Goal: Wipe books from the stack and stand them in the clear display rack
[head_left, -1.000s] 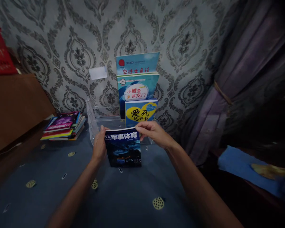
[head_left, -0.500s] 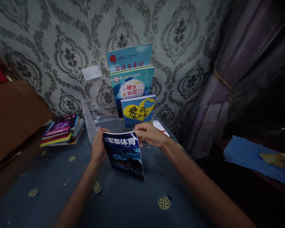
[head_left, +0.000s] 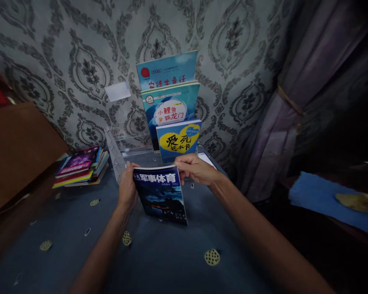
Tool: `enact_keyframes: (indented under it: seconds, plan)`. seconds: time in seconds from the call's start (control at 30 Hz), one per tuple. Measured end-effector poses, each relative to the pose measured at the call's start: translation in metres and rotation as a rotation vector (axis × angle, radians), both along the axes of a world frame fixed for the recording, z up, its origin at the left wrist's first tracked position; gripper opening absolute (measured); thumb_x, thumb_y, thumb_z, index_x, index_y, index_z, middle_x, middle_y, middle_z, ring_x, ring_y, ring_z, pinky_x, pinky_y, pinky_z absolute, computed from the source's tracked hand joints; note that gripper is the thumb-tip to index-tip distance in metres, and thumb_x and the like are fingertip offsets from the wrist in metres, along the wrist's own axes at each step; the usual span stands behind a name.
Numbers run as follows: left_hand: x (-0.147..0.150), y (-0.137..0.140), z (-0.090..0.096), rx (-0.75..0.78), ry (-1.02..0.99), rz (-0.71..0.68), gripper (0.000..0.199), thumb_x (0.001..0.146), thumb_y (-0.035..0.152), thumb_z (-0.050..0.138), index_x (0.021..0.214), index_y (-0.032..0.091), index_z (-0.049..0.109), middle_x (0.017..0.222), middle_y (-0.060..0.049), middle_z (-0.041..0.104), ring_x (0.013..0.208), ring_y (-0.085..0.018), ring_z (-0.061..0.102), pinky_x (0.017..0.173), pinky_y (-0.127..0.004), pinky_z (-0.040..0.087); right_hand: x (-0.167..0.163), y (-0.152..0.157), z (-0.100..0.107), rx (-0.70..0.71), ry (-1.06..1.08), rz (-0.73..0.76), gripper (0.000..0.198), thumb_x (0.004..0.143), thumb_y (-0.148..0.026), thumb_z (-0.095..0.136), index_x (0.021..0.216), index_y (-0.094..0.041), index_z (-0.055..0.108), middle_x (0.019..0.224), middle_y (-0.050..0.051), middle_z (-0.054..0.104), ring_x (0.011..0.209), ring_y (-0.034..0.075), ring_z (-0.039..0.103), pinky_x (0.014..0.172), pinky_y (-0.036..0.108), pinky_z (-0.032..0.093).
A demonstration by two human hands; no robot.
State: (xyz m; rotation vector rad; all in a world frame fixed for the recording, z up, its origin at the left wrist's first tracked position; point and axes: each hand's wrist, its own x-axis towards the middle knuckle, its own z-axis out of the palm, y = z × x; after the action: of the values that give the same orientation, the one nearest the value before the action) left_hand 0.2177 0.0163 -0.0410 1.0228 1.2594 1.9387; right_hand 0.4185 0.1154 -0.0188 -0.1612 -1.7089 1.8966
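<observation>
A dark blue book (head_left: 161, 198) with white Chinese lettering is held upright and slightly tilted, its cover facing me. My left hand (head_left: 128, 188) grips its upper left edge, and my right hand (head_left: 196, 168) pinches its upper right corner. Just behind it, a smaller blue book with a yellow heart (head_left: 178, 143) stands in a clear acrylic rack (head_left: 115, 153). Farther back rise a teal book with an oval title (head_left: 171, 104) and a light blue book (head_left: 168, 69), in stepped rows. The rack's lower front is hidden by the held book and my hands.
A pile of books (head_left: 81, 167) lies on the dark blue tablecloth (head_left: 159, 261) at left, beside a brown cardboard box (head_left: 21, 151). Part of a phone (head_left: 207, 160) shows behind my right hand. Patterned wallpaper backs the table; a tied curtain (head_left: 272, 118) hangs at right.
Both hands still hold the dark blue book in nearly the same place. Its lower edge appears slightly higher, and the view has shifted a little.
</observation>
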Motion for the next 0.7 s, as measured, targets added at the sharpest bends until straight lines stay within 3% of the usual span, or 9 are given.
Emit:
enact_keyframes:
  seconds: [0.2,0.3,0.43,0.6,0.7]
  plan:
    - [-0.003,-0.005,0.012,-0.016,0.079,0.067,0.058,0.078,0.076,0.063,0.067,0.019,0.055,0.058,0.004,0.047,0.055,-0.011,0.043,0.053,-0.025,0.036,0.004,-0.006,0.014,0.150,-0.120,-0.073,0.040,0.079,-0.055,0.076,0.076,-0.015,0.071,0.072,0.001,0.069,0.061,0.009,0.062,0.051,0.018,0.054]
    - [-0.011,-0.011,0.025,-0.104,0.219,0.040,0.063,0.071,0.081,0.064,0.063,0.018,0.056,0.055,0.004,0.047,0.052,-0.010,0.040,0.049,-0.024,0.032,0.002,-0.015,0.020,0.223,-0.173,0.002,0.035,0.081,-0.050,0.075,0.087,-0.016,0.074,0.077,0.001,0.071,0.061,0.008,0.062,0.051,0.018,0.054]
    - [-0.024,-0.017,0.035,-0.197,0.356,-0.064,0.065,0.067,0.081,0.066,0.057,0.018,0.056,0.051,0.004,0.045,0.049,-0.010,0.038,0.047,-0.023,0.028,-0.007,-0.026,0.016,0.216,-0.236,0.149,0.029,0.079,-0.042,0.078,0.093,-0.016,0.073,0.077,0.000,0.072,0.059,0.008,0.062,0.049,0.018,0.052]
    - [-0.033,-0.009,0.021,-0.307,0.400,-0.185,0.060,0.075,0.076,0.064,0.059,0.018,0.058,0.052,0.003,0.046,0.048,-0.011,0.040,0.048,-0.024,0.030,-0.015,-0.034,-0.002,0.143,-0.300,0.195,0.032,0.078,-0.042,0.080,0.093,-0.016,0.069,0.072,-0.002,0.071,0.057,0.009,0.064,0.050,0.019,0.051]
    - [-0.032,-0.002,0.006,-0.273,0.522,-0.054,0.047,0.086,0.063,0.059,0.070,0.019,0.062,0.061,0.002,0.052,0.057,-0.014,0.049,0.057,-0.025,0.038,-0.014,-0.038,-0.014,0.077,-0.304,0.129,0.033,0.078,-0.043,0.080,0.090,-0.016,0.068,0.071,-0.001,0.072,0.057,0.010,0.064,0.054,0.021,0.053]
